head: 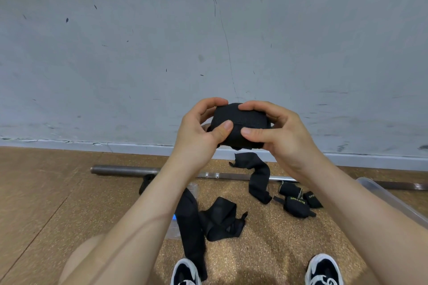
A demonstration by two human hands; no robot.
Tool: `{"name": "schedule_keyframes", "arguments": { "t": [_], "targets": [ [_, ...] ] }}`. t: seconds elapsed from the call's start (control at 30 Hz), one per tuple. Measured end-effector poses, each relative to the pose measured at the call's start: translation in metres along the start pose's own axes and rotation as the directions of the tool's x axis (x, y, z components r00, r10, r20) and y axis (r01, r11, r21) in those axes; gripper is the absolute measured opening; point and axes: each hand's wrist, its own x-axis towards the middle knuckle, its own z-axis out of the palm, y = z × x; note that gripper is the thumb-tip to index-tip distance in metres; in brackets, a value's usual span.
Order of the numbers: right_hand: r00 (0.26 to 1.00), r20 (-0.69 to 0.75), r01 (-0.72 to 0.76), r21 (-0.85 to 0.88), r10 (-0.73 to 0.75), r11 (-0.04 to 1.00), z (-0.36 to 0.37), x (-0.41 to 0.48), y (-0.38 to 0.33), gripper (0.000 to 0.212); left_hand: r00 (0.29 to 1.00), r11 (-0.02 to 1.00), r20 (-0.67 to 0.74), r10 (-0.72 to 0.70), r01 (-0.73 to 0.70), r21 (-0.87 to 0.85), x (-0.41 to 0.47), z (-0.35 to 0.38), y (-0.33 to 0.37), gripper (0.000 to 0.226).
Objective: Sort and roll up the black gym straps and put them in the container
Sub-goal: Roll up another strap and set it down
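A thick roll of black gym strap point(240, 122) is held up in front of the wall. My left hand point(199, 132) grips its left side, thumb pressed on the front. My right hand point(275, 129) grips its right side with the fingers curled over the top. A short loose tail hangs under the roll. On the floor lie unrolled black straps: one long strip point(259, 178) below the roll and a crumpled one point(220, 220) near my feet. Three small rolled wraps with yellow lettering point(298, 201) sit to the right. A clear plastic container point(389, 199) shows at the right edge behind my forearm.
A steel barbell point(129, 170) lies along the base of the grey wall. A clear plastic lid point(176, 227) lies under the left strap. A small black item point(146, 183) sits by the bar. My two black-and-white shoes point(323, 271) stand at the bottom edge on the cork floor.
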Motion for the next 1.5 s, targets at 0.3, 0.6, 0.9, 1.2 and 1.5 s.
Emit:
{"name": "schedule_keyframes", "arguments": {
  "t": [0.3,0.6,0.9,1.2,1.5],
  "targets": [
    [0.990,-0.017,-0.139,0.059,0.140,0.989,0.005,-0.003,-0.010,0.014,0.998,0.979,-0.017,0.053,-0.049,0.199,-0.005,0.012,0.003,0.029],
    [0.976,-0.076,-0.187,0.199,0.206,0.962,0.028,-0.009,-0.004,0.011,0.938,0.885,-0.166,0.304,-0.214,0.413,-0.006,0.026,-0.013,0.029],
    [0.857,0.125,-0.509,0.353,0.500,0.785,0.017,-0.008,0.003,0.084,0.571,0.292,0.161,0.805,-0.618,0.730,-0.003,0.021,-0.020,0.036],
    [0.948,-0.023,-0.285,0.388,0.318,0.876,-0.008,-0.006,-0.007,0.043,0.911,0.864,0.000,0.413,-0.392,0.316,-0.032,0.042,-0.005,0.029],
    [0.936,0.141,-0.331,0.033,0.323,0.943,-0.028,-0.028,-0.015,0.060,0.988,0.963,0.142,-0.054,0.014,0.268,-0.027,0.054,0.003,0.056]
  ]
}}
